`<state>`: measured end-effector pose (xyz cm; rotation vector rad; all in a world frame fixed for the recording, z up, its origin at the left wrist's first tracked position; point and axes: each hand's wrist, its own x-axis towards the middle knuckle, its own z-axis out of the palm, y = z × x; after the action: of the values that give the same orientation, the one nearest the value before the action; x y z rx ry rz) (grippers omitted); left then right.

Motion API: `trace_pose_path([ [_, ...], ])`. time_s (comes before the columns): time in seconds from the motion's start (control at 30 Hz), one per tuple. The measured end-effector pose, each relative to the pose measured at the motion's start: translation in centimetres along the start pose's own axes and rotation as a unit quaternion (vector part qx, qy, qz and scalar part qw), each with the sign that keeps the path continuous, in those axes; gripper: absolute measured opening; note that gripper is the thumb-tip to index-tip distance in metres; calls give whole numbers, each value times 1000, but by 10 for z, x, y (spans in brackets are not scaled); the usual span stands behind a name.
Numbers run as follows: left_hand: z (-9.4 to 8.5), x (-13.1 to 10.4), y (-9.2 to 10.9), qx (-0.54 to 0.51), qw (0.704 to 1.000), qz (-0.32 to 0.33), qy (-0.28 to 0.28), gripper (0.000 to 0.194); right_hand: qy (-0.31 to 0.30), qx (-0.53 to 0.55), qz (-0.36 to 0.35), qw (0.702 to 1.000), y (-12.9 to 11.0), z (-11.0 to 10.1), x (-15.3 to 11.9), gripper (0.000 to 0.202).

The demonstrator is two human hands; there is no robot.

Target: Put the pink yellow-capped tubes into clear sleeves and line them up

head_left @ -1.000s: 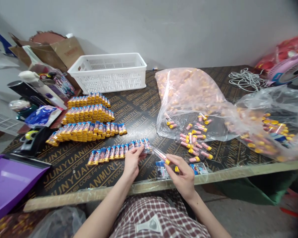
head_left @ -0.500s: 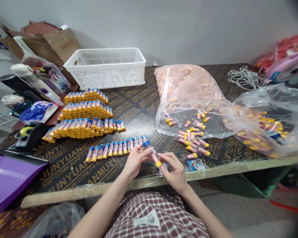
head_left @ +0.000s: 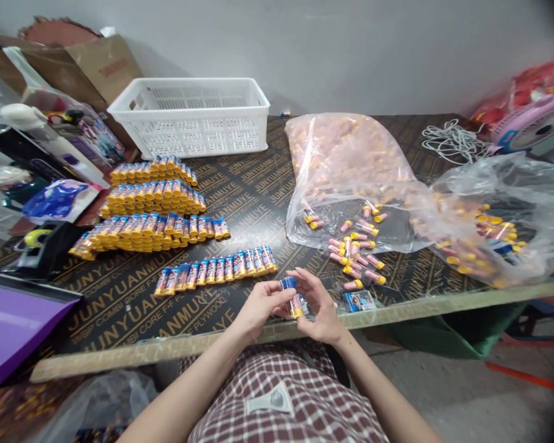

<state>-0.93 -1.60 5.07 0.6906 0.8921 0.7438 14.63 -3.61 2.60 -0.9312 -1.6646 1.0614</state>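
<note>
In front of me, near the table's front edge, I hold a small tube (head_left: 294, 303) with a blue top, pink middle and yellow end, tilted slightly. My left hand (head_left: 264, 306) pinches it between thumb and fingers. Curved around its other side is my right hand (head_left: 321, 311), its forefinger by the blue top and its thumb by the yellow end. Just beyond lies a row of blue-wrapped tubes (head_left: 220, 268). Unwrapped pink tubes with yellow ends (head_left: 360, 261) are scattered to the right. A small packet of blue printed wrappers (head_left: 359, 301) sits by the table edge.
Stacked wrapped tubes (head_left: 152, 231) stand at left, before a white basket (head_left: 203, 132). Clear bags of tubes (head_left: 351, 147) spread over the right side, near a white cord (head_left: 455, 141) and pink fan (head_left: 535, 123). A tape dispenser (head_left: 50, 249) and purple dustpan (head_left: 18, 332) are far left.
The blue wrap now covers more of the tube, which stands more upright. My right hand's fingers have moved from the yellow end to span the tube. The view has shifted slightly.
</note>
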Motion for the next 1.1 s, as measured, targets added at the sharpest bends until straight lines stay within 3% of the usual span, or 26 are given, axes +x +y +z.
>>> trace_pose_path([
  [0.27, 1, 0, -2, -11, 1000, 3, -1, 33, 32, 17, -12, 999, -2, 4, 2, 75],
  [0.63, 3, -1, -2, -12, 1000, 2, 9, 36, 23, 45, -19, 999, -1, 6, 4, 77],
  [0.73, -5, 1, 3, 3, 1000, 17, 25, 38, 2, 44, -20, 999, 0, 1, 6, 84],
  [0.8, -20, 5, 13, 51, 994, 53, 75, 38, 2, 33, -11, 999, 2, -7, 7, 89],
  [0.87, -44, 9, 26, 130, 970, 101, 176, 38, 29, 15, 3, 999, 5, -17, 7, 88],
  [0.97, -83, 16, 39, 277, 889, 135, 339, 39, 69, -10, 22, 997, 11, -29, 6, 79],
  [1.03, -103, 21, 41, 385, 831, 124, 382, 38, 76, -30, 33, 996, 13, -33, 5, 74],
  [1.1, -114, 24, 39, 474, 782, 115, 387, 38, 75, -59, 39, 995, 13, -35, 5, 71],
])
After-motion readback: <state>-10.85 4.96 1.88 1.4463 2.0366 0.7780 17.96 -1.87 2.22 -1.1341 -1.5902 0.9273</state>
